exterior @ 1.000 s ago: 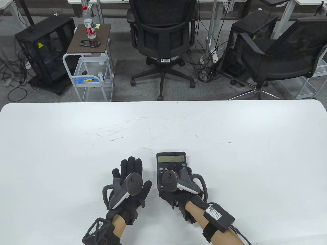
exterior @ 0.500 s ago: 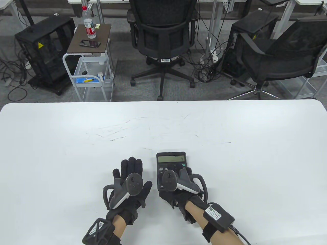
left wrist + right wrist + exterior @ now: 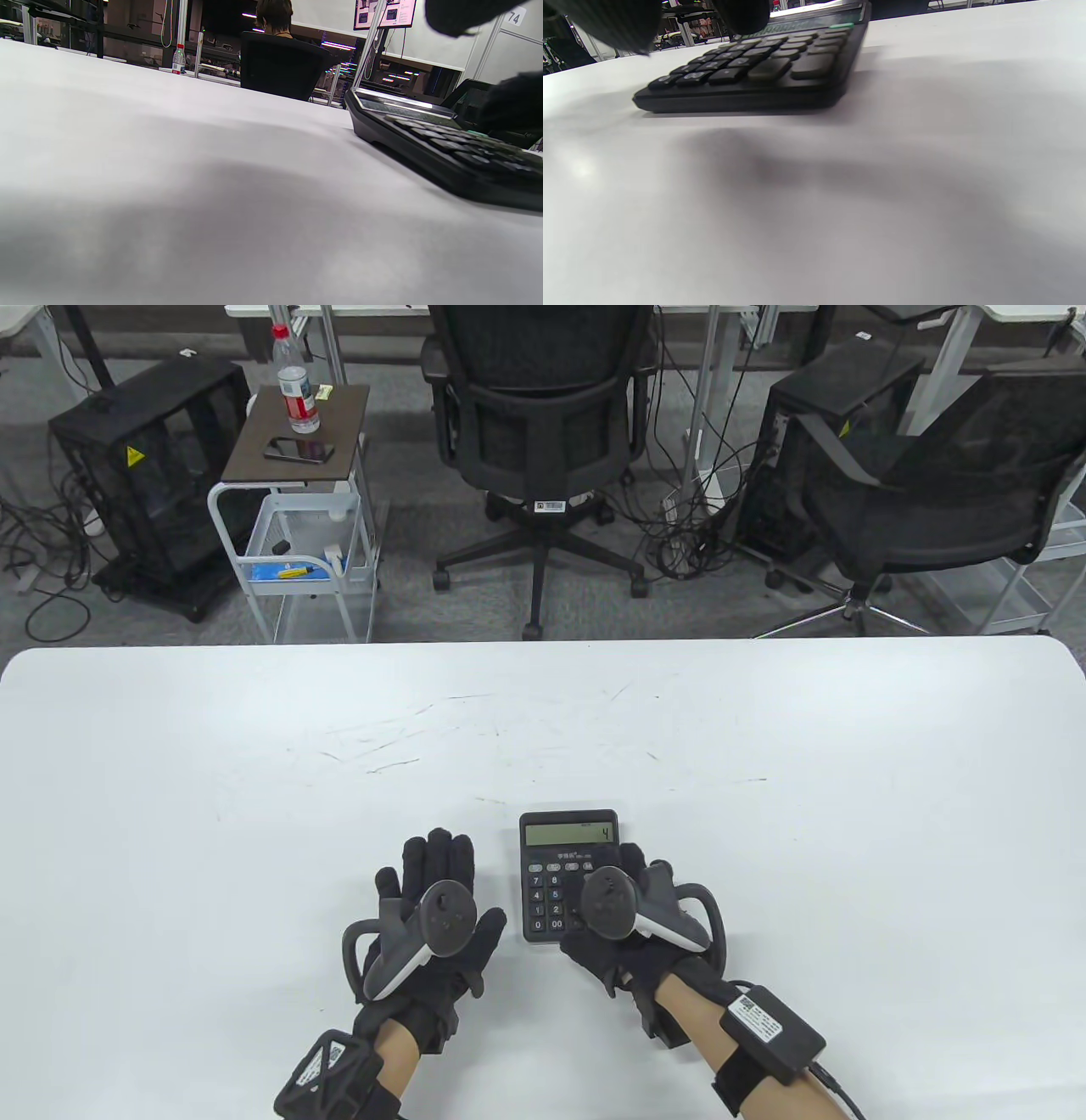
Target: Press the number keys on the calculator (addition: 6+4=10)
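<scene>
A black calculator (image 3: 567,836) lies flat on the white table (image 3: 254,780) near the front edge, and its display reads 4. My left hand (image 3: 434,869) rests flat on the table just left of the calculator, fingers spread, holding nothing. My right hand (image 3: 635,891) is over the right columns of the keypad, fingers stretched forward. The tracker hides whether a fingertip touches a key. The calculator also shows in the left wrist view (image 3: 424,135) and in the right wrist view (image 3: 763,72), where gloved fingertips (image 3: 742,15) hang just above the far keys.
Beyond the table's far edge stand two black office chairs (image 3: 543,415), a small cart (image 3: 293,517) with a bottle and a phone, and black cases on the floor. The table bears only the calculator and my hands.
My right hand has moved right and slightly toward me, uncovering the left key columns. The display still reads 4. The left hand has not moved.
</scene>
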Demonstrator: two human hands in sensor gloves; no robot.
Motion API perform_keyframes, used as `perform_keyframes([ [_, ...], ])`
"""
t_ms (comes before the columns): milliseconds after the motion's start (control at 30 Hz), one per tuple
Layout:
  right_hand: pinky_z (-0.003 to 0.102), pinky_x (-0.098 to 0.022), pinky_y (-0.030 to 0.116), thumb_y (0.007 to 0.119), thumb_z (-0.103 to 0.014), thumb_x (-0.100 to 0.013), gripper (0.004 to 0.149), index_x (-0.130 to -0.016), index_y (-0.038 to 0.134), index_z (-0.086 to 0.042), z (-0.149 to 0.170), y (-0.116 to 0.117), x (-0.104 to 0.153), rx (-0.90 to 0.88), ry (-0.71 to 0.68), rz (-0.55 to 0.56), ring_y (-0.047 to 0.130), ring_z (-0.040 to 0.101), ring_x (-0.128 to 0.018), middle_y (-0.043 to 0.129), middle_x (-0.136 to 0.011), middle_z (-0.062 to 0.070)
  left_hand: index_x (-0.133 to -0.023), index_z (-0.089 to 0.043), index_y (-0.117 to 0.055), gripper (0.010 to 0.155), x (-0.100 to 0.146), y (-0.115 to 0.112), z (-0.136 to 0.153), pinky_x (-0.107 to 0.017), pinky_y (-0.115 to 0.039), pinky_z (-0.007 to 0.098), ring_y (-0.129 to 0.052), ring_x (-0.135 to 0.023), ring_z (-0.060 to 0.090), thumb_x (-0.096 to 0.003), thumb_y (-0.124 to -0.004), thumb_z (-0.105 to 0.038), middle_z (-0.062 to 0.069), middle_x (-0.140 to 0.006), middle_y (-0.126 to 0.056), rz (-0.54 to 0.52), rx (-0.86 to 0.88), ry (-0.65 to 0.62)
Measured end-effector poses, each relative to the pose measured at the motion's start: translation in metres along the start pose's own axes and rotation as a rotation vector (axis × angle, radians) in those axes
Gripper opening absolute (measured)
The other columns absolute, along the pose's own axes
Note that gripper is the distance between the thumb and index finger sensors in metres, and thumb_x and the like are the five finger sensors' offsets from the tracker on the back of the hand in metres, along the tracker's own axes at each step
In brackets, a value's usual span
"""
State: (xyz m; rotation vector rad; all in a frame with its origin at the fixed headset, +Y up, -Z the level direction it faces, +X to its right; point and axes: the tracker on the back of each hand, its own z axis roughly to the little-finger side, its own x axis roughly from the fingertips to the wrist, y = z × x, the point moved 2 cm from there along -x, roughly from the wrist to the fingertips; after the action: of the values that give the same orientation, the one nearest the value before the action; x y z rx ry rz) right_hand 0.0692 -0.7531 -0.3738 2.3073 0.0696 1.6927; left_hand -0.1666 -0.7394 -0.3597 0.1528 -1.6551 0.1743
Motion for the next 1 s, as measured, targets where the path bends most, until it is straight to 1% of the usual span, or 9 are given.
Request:
perform_keyframes([
  [100, 0.065, -0.072, 0.029, 0.071, -0.064, -0.040, 0.075, -0.107, 0.047, -0.038, 0.010, -0.001, 0.007, -0.001, 0.003, 0.002, 0.025, 0.047, -0.106, 0.028, -0.119, 0.012, -0.109, -0.030, -0.024, 0.087, 0.000, 0.000, 0.000, -0.079, -0.026, 0.061, -0.023, -0.114, 0.029, -0.0434, -0.069, -0.066, -0.004, -0.122, -0.023, 0.000, -0.001, -0.002],
  [167, 0.065, -0.072, 0.030, 0.071, -0.064, -0.040, 0.075, -0.107, 0.048, -0.038, 0.017, 0.000, 0.013, -0.005, 0.007, -0.017, 0.026, 0.047, -0.106, 0.029, -0.119, 0.013, -0.109, -0.030, -0.025, 0.087, 0.000, 0.000, -0.001, -0.079, -0.026, 0.061, -0.023, -0.114, 0.029, -0.0434, -0.069, -0.066, -0.004, -0.122, -0.023, 0.000, -0.002, -0.002],
  [467, 0.065, -0.072, 0.032, 0.071, -0.063, -0.040, 0.074, -0.106, 0.051, -0.036, 0.029, 0.003, 0.027, -0.021, -0.002, -0.044, 0.029, 0.048, -0.106, 0.032, -0.119, 0.013, -0.109, -0.030, -0.025, 0.087, 0.000, -0.001, -0.001, -0.079, -0.026, 0.061, -0.023, -0.114, 0.029, -0.0434, -0.069, -0.066, -0.004, -0.122, -0.023, 0.001, -0.001, -0.002],
  [833, 0.065, -0.072, 0.033, 0.071, -0.063, -0.041, 0.074, -0.106, 0.051, -0.035, 0.031, 0.007, 0.030, -0.033, -0.001, -0.056, 0.031, 0.048, -0.105, 0.035, -0.119, 0.013, -0.109, -0.030, -0.024, 0.087, 0.000, -0.001, -0.002, -0.079, -0.026, 0.061, -0.023, -0.114, 0.029, -0.0433, -0.069, -0.066, -0.004, -0.122, -0.023, 0.007, -0.007, -0.005],
  [1000, 0.064, -0.072, 0.035, 0.072, -0.061, -0.041, 0.071, -0.105, 0.056, -0.031, 0.030, 0.009, 0.028, -0.074, -0.004, -0.049, 0.033, 0.048, -0.105, 0.039, -0.118, 0.013, -0.109, -0.030, -0.024, 0.086, 0.000, -0.002, -0.003, -0.079, -0.026, 0.061, -0.023, -0.114, 0.029, -0.0435, -0.069, -0.066, -0.004, -0.122, -0.023, 0.008, -0.015, -0.010],
])
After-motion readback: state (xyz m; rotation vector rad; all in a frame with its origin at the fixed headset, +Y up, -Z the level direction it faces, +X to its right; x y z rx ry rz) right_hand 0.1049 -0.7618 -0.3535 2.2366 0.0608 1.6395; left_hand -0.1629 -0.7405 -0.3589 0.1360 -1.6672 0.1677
